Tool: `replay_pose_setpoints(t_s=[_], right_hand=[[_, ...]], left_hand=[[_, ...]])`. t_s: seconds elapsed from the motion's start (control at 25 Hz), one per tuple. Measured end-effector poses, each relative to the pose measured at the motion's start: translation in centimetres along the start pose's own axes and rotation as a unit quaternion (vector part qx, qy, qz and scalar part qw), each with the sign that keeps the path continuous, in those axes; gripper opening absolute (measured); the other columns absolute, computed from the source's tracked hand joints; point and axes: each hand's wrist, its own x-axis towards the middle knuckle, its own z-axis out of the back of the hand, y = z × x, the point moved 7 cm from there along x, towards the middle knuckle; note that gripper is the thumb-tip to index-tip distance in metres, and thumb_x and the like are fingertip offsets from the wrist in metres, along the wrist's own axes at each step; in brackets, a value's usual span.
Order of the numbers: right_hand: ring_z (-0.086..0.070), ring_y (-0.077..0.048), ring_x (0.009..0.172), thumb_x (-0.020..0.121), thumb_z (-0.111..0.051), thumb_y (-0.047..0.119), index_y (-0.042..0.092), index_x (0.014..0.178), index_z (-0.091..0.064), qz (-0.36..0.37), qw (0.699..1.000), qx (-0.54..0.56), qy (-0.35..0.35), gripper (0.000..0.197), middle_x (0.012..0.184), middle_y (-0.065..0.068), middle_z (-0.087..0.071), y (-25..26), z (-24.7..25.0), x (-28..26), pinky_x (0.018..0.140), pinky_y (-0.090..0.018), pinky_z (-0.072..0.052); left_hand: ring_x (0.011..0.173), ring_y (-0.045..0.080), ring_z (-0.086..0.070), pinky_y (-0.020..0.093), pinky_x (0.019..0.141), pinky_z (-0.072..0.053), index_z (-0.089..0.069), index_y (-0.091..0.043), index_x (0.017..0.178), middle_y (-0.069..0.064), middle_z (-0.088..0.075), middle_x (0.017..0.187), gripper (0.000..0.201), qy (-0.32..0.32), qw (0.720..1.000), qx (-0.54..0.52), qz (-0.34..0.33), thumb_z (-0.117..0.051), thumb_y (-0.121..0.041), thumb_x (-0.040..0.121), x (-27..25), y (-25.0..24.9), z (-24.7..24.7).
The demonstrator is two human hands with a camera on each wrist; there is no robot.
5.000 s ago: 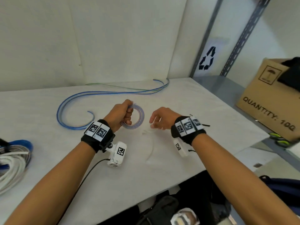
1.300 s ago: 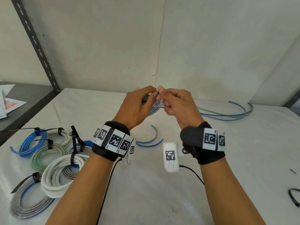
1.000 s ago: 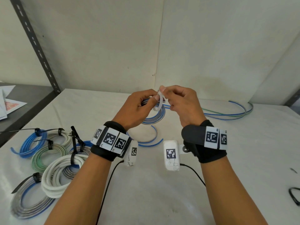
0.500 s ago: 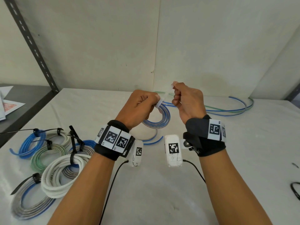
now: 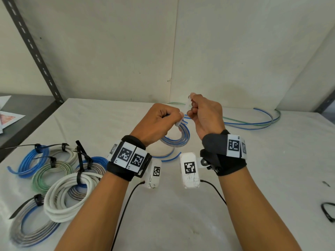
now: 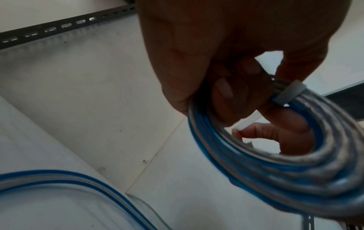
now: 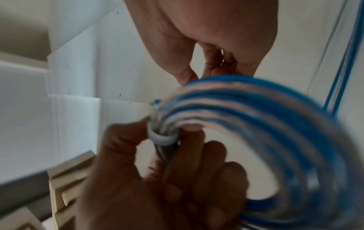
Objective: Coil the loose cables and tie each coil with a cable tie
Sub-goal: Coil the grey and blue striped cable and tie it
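Nearest to me, at the front left of the white table (image 5: 163, 214), lie the finished coils: a grey-blue coil (image 5: 27, 230), a white coil (image 5: 67, 198), a green coil (image 5: 49, 174) and a blue coil (image 5: 30, 162), each closed w/ a black tie.

Just beyond, both hands are raised above the table. The left hand (image 5: 155, 124) is clenched round the top of the blue and clear coil (image 5: 178, 139); its fingers pass through the ring, and the coil hangs below the fist, off the table. A white cable tie (image 6: 287, 91) goes round the strands as a tight band, right beside the left fingertips (image 7: 194, 132). The right hand (image 5: 204, 115) pinches the free tail of the tie (image 5: 188, 102) betw. thumb and fingers, and the tail runs up and away from the band.

Compared w/ half a second ago, the right hand is a bit higher and further from the left one, so more tail shows betw. them. One second ago the tie was an open loop over the coil; now the loop is drawn small against the strands. Five sec. ago the tie was on the table and the right hand held nothing.

Under the hands a short curved cable piece (image 5: 170, 156) lies on the table. Further back, near the wall, a loose blue and green cable (image 5: 262, 122) lies in a long curve. I see no container in any view.
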Motion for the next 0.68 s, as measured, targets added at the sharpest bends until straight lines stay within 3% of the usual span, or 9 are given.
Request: replay_pose_setpoints(t_s=[0.12, 0.2, 0.24, 0.32, 0.4, 0.44, 0.48, 0.6, 0.68], right_hand=[[-0.046, -0.008, 0.054, 0.094, -0.068, 0.02, 0.012, 0.085, -0.071, 0.047, 0.993, -0.106, 0.015, 0.013, 0.061, 0.006, -0.052, 0.4, -0.2, -0.2, 0.056, -0.026, -0.046], [-0.061, -0.008, 0.077, 0.094, -0.069, 0.026, 0.018, 0.102, -0.069, 0.144, 0.968, -0.203, 0.015, 0.012, 0.088, 0.005, -0.065, 2.1, -0.1, -0.7, 0.072, -0.029, -0.055], [-0.064, -0.008, 0.089, 0.094, -0.069, 0.027, 0.019, 0.11, -0.066, 0.199, 0.948, -0.246, 0.045, 0.018, 0.101, 0.004, -0.067, 2.9, -0.6, -1.1, 0.081, -0.026, -0.055], [-0.068, -0.009, 0.096, 0.095, -0.068, 0.021, 0.015, 0.11, -0.069, 0.262, 0.905, -0.284, 0.176, 0.016, 0.104, 0.003, -0.071, 3.6, -2.4, -2.8, 0.088, -0.021, -0.052], [-0.072, -0.014, 0.086, 0.096, -0.066, 0.012, 0.007, 0.103, -0.071, 0.254, 0.884, -0.282, 0.273, 0.009, 0.094, -0.003, -0.074, 3.4, -3.7, -4.0, 0.083, -0.023, -0.055], [-0.072, -0.017, 0.081, 0.097, -0.065, 0.01, 0.005, 0.102, -0.07, 0.246, 0.882, -0.278, 0.291, 0.009, 0.09, -0.007, -0.074, 3.2, -3.9, -4.1, 0.079, -0.024, -0.057], [-0.071, -0.019, 0.077, 0.097, -0.065, 0.009, 0.005, 0.101, -0.069, 0.241, 0.882, -0.271, 0.3, 0.008, 0.088, -0.01, -0.074, 3.3, -4.0, -4.3, 0.075, -0.025, -0.057], [-0.065, -0.01, 0.071, 0.098, -0.062, 0.008, 0.012, 0.094, -0.068, 0.227, 0.89, -0.234, 0.319, 0.008, 0.081, -0.002, -0.071, 3.4, -4.1, -4.6, 0.067, -0.023, -0.053], [-0.065, -0.004, 0.073, 0.097, -0.062, 0.004, 0.014, 0.091, -0.068, 0.214, 0.895, -0.203, 0.334, 0.013, 0.079, 0.008, -0.071, 3.6, -4.3, -5.0, 0.069, -0.017, -0.049]], left_hand=[[0.042, 0.011, -0.028, 0.023, 0.048, -0.027, -0.047, -0.022, 0.045, -0.004, -0.031, 0.049, 0.036, -0.035, 0.998, -0.054, 0.013, -0.056, -0.023, 0.08, 0.0, 0.4, 1.3], [0.04, 0.009, -0.023, 0.021, 0.046, -0.025, -0.044, -0.024, 0.041, -0.007, -0.027, 0.048, 0.036, -0.049, 0.995, -0.08, 0.026, -0.058, -0.029, 0.074, -0.1, 0.7, 2.1], [0.04, 0.009, -0.02, 0.022, 0.047, -0.022, -0.043, -0.024, 0.04, -0.008, -0.025, 0.048, 0.037, -0.054, 0.994, -0.09, 0.035, -0.058, -0.028, 0.074, -0.1, 0.9, 2.4], [0.041, 0.009, -0.017, 0.023, 0.047, -0.018, -0.042, -0.022, 0.039, -0.009, -0.024, 0.047, 0.043, -0.052, 0.991, -0.108, 0.052, -0.055, -0.02, 0.08, 0.0, 1.4, 2.5], [0.042, 0.01, -0.015, 0.022, 0.046, -0.016, -0.046, -0.01, 0.044, -0.001, -0.023, 0.048, 0.041, -0.045, 0.99, -0.116, 0.06, -0.053, -0.019, 0.083, 0.0, 1.3, 2.5], [0.042, 0.01, -0.014, 0.021, 0.045, -0.016, -0.048, 0.001, 0.051, 0.002, -0.023, 0.05, 0.039, -0.044, 0.99, -0.119, 0.065, -0.053, -0.019, 0.084, 0.0, 1.3, 2.5], [0.042, 0.01, -0.014, 0.02, 0.044, -0.016, -0.049, 0.002, 0.054, 0.003, -0.024, 0.051, 0.038, -0.045, 0.989, -0.125, 0.069, -0.052, -0.017, 0.087, 0.0, 1.3, 2.6], [0.041, 0.009, -0.014, 0.02, 0.044, -0.014, -0.045, -0.023, 0.05, -0.004, -0.021, 0.051, 0.046, -0.052, 0.983, -0.16, 0.074, -0.047, -0.013, 0.094, -0.1, 1.0, 3.0], [0.041, 0.008, -0.013, 0.02, 0.044, -0.012, -0.039, -0.025, 0.054, -0.007, -0.02, 0.051, 0.04, -0.048, 0.974, -0.204, 0.09, -0.046, -0.019, 0.093, -0.1, 0.6, 2.8]])
